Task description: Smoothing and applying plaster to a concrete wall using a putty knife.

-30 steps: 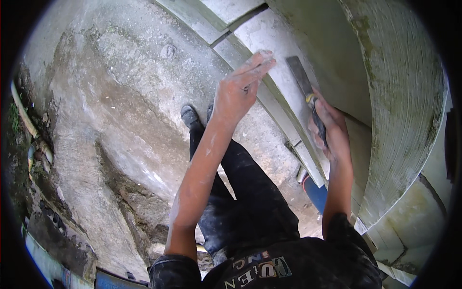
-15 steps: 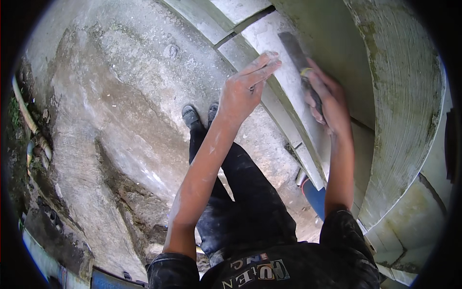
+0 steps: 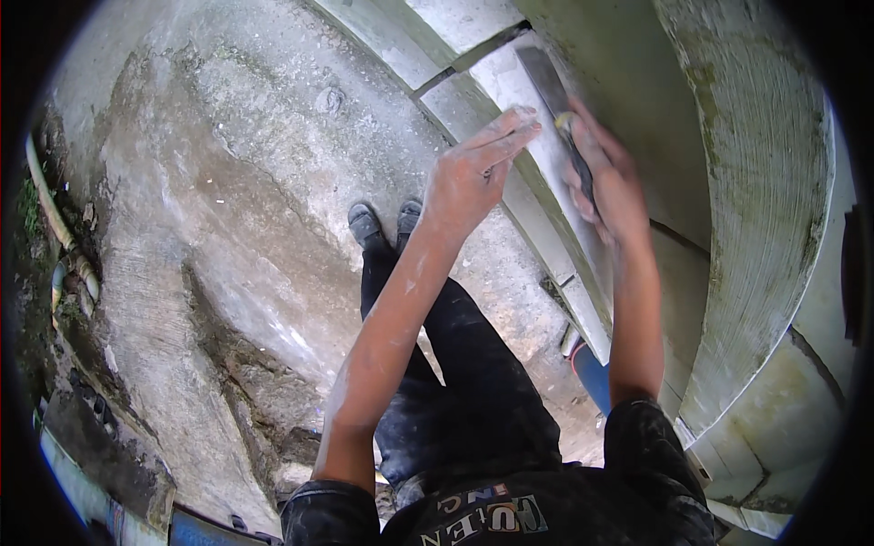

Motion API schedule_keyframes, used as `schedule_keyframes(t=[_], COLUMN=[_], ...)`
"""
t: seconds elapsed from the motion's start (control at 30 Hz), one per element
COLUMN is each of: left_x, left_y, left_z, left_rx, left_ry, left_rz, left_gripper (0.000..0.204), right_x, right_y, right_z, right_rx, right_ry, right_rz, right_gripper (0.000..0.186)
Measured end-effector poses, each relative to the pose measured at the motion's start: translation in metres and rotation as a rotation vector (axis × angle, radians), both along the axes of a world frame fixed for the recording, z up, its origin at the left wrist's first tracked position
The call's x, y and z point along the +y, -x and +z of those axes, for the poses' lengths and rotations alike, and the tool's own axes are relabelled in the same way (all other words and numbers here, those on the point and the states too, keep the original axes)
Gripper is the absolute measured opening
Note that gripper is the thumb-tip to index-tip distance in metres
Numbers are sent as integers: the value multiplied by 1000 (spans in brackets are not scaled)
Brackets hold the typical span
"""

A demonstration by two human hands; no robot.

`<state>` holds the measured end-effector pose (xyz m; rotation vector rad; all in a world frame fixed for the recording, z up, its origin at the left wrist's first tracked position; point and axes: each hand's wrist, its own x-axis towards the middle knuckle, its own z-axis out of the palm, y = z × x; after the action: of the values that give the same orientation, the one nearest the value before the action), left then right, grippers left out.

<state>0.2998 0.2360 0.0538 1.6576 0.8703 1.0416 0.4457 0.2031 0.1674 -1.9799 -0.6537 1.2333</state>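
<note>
Rough concrete ground (image 3: 273, 164) lies beside a whitened ledge (image 3: 501, 77). Over the ledge, the right hand (image 3: 608, 173), clamped around a putty knife (image 3: 543, 80), has carried it nearer the dark joint (image 3: 492, 47), apparently working farther along; the left hand (image 3: 466, 185) has fingers together, any grip unclear.
</note>
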Motion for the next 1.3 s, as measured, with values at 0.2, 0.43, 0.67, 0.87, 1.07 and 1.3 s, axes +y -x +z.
schedule_keyframes(t=[0.2, 0.43, 0.67, 0.87, 1.07, 1.3], left_x=[1, 2, 3, 6, 9, 11], left_y=[1, 5, 2, 8, 12, 6], left_z=[-2, -8, -1, 1, 3, -3], left_rx=[14, -46, -50, -30, -35, -59], left_ry=[44, 60, 29, 83, 98, 33], left_rz=[-26, -55, -59, -95, -155, -139], left_gripper=[51, 52, 54, 50, 52, 55], right_x=[3, -24, -22, 11, -33, 15], right_y=[8, 14, 1, 15, 7, 16], right_z=[19, 23, 20, 18, 18, 7], right_rx=[-24, 20, 87, 84, 20, 21], right_ry=[87, 80, 67, 33, 10, -42], right_rz=[-31, -39, 1, 22, -58, -7], right_gripper=[45, 46, 43, 42, 41, 41])
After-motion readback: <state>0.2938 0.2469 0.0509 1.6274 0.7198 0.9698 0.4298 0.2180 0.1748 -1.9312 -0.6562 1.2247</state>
